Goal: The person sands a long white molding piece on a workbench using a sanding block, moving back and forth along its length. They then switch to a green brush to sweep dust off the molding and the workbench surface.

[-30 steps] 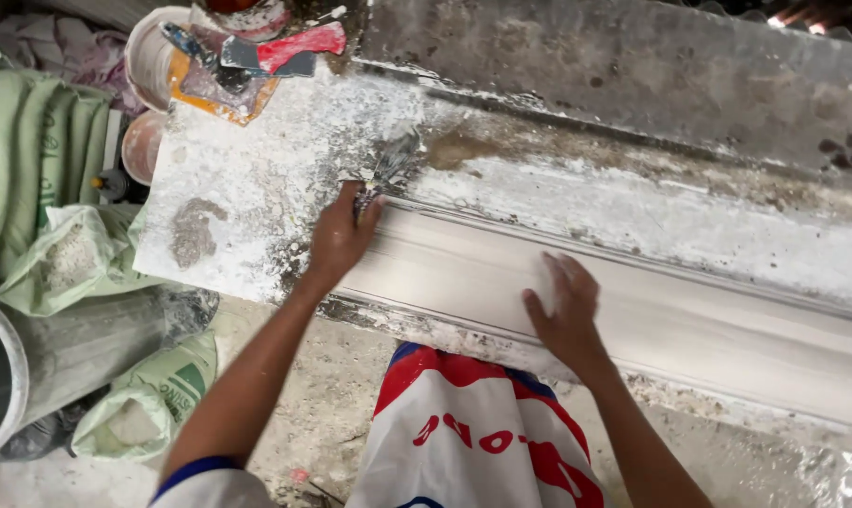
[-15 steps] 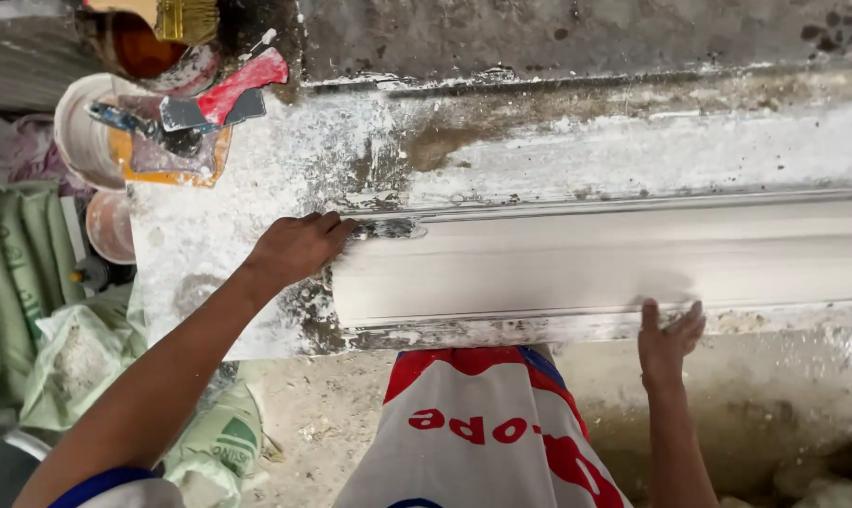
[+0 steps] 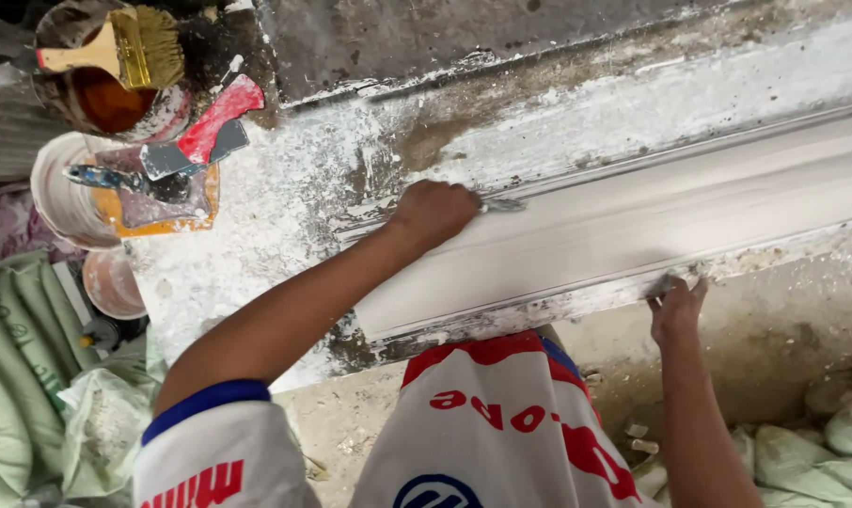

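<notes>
One view only, head camera looking down. Left hand (image 3: 433,213) is fisted, fingers curled tight around a small metal tool (image 3: 503,203); only the tool's tip sticks out to the right of the knuckles, lying flat on the top edge of the long white plaster moulding (image 3: 633,226). Handle is hidden inside the fist, so what kind of tool it is cannot be told. Moulding runs across the counter (image 3: 257,235) from middle left out past the right edge, slightly tilted upward to the right, surface smooth and pale. Right hand (image 3: 676,306) sits at the moulding's near lower edge, fingers (image 3: 697,287) hooked up over the rim, touching it, holding nothing else; how wide they spread underneath cannot be told. Counter is crusted with white plaster dust and grey patches. Far left: a rusty pot with a yellow-bristled brush (image 3: 130,47) laid on top, a red-handled scraper (image 3: 205,127) lying over a tray, a blue-handled trowel (image 3: 116,179) beside it, a white bucket (image 3: 55,202) under them, all well apart from both hands. Green sacks (image 3: 12,357) are piled low left, more at the bottom right corner. Person's red-and-white shirt (image 3: 501,423) fills the bottom centre.
</notes>
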